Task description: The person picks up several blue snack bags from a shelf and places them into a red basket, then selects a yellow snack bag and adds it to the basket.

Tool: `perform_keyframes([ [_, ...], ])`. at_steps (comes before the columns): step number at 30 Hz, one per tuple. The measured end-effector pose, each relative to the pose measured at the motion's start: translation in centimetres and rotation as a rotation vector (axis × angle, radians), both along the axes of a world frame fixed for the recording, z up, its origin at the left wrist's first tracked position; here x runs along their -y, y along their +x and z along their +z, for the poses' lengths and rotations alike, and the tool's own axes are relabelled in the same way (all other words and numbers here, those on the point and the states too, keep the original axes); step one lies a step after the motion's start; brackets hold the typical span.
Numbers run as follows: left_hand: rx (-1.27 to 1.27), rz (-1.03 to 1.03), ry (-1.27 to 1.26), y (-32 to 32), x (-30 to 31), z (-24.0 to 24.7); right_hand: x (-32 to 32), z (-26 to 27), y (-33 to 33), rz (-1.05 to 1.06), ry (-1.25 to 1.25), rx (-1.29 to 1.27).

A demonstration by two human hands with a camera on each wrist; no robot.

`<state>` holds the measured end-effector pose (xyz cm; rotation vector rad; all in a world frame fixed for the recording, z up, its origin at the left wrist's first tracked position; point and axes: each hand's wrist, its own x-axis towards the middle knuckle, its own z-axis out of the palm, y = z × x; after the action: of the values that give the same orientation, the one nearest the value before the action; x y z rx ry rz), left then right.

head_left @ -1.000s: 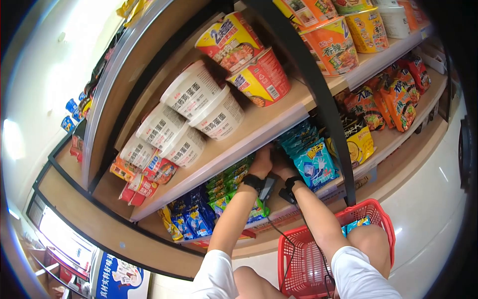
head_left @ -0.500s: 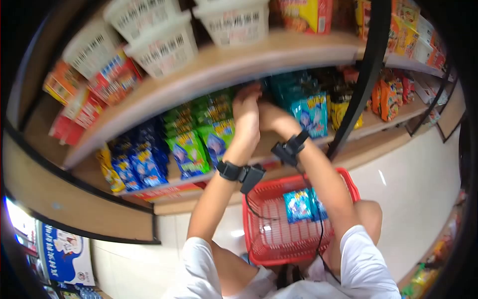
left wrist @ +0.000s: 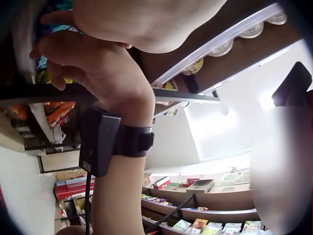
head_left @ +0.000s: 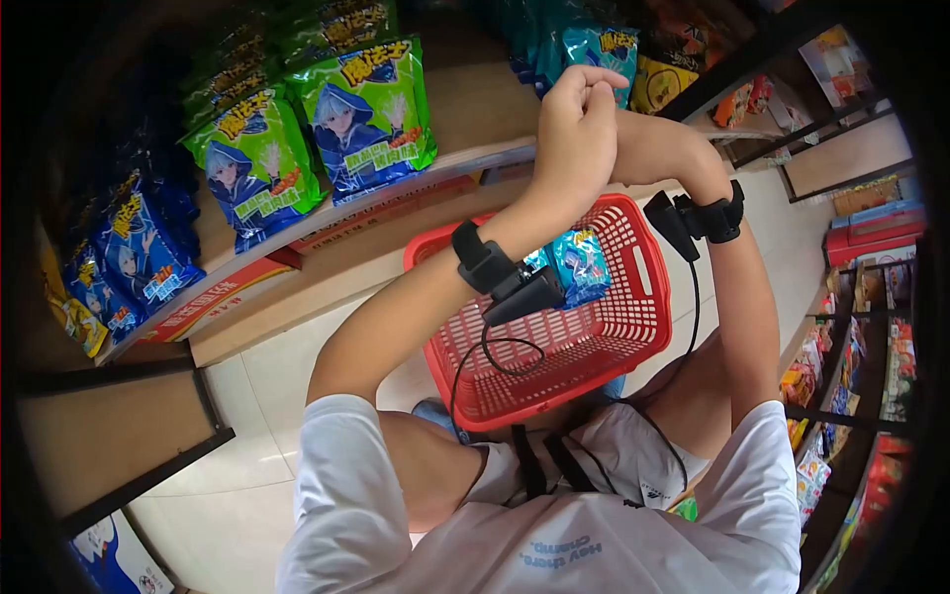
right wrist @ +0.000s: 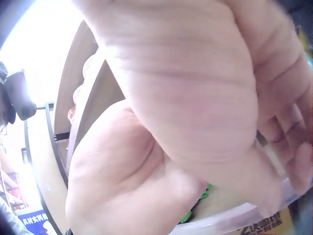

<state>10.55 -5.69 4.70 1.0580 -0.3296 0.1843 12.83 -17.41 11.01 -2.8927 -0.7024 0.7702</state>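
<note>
My left hand (head_left: 579, 139) crosses in front of my right hand (head_left: 643, 148), beside the shelf edge and above the far rim of a red shopping basket (head_left: 648, 337). No object shows in either hand. The left fingers are loosely bent. Much of the right hand is hidden behind the left in the head view, while its fingers hang slightly bent in the left wrist view. Teal snack packets (head_left: 581, 269) lie in the basket, partly covered by the left wrist's camera. More teal packets (head_left: 602, 59) stand on the shelf behind the hands.
Green snack packets (head_left: 252, 168) and blue ones (head_left: 139, 247) line the shelf at left. A yellow packet (head_left: 661, 84) stands right of the teal ones. Black shelf posts (head_left: 737, 64) rise at right. A camera cable (head_left: 455, 371) trails over the basket. Other stocked shelves (head_left: 851, 376) stand at far right.
Both hands have drawn back from deep in the shelf, between the green and teal packets, toward the body. The head view has tilted down, showing more of the basket and the person's lap.
</note>
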Motion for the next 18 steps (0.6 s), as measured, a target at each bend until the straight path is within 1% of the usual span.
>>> perform_keyframes([
  [1,-0.059,-0.054,-0.022,-0.3,0.1,-0.2,0.4,-0.8,-0.2,-0.044,-0.004,0.0],
  [4,-0.016,-0.083,-0.021,-0.4,0.4,-0.8,1.0,-1.2,-2.2,0.016,0.156,0.143],
  [7,-0.003,-0.094,0.005,-1.1,0.7,-1.0,0.2,0.6,-3.5,-0.051,0.121,0.031],
  [10,-0.096,-0.066,-0.028,-2.0,1.4,-1.2,1.8,-0.8,-4.0,-0.036,0.33,0.113],
  [12,-0.135,0.025,-0.054,-1.6,3.2,-3.4,3.5,-1.5,-4.3,-0.075,0.473,0.157],
  [13,-0.153,0.076,-0.068,-1.5,3.6,-3.6,4.2,-1.8,-4.1,-0.088,0.544,0.18],
  [16,-0.361,0.068,-0.002,-2.1,4.0,-4.0,5.6,-2.7,-3.6,-0.315,0.816,-0.11],
  [17,-0.257,-0.529,0.04,-0.2,2.2,-5.5,5.4,-2.8,-4.1,-0.401,0.85,-0.123],
  [18,-0.496,-0.437,-0.034,-1.6,2.9,-4.2,5.2,-3.5,-4.1,-0.395,0.957,-0.176],
])
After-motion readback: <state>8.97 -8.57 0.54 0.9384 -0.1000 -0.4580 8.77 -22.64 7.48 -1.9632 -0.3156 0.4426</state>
